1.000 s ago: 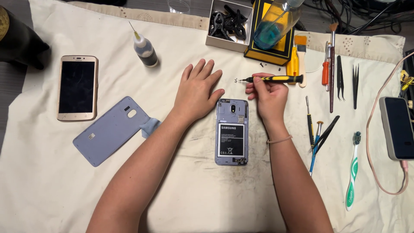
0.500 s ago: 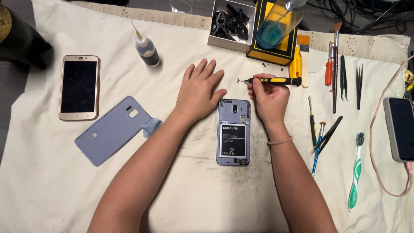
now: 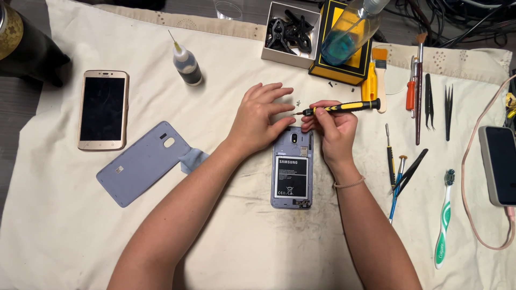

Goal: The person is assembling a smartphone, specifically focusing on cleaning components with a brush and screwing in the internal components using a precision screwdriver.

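Lilac opened phone [image 3: 292, 172] lies flat at cloth centre, light, rigid, fragile inside; grip its side edges. Right hand [image 3: 332, 129] pinches the yellow-black screwdriver [image 3: 344, 107]; left hand [image 3: 258, 118], fingers spread, touches its tip.

Opened phone [image 3: 291, 177] center on cloth [image 3: 226, 241]; back cover [image 3: 141, 162] left, second phone [image 3: 102, 109] far left, tweezers [image 3: 428, 101] right, clip box [image 3: 290, 33] far.

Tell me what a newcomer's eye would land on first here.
At the centre of the cream cloth, both hands meet above an opened lilac phone with its battery showing: the right hand holds a yellow and black screwdriver, and the left hand reaches for its tip. The phone's removed back cover lies to the left, beside a gold phone.
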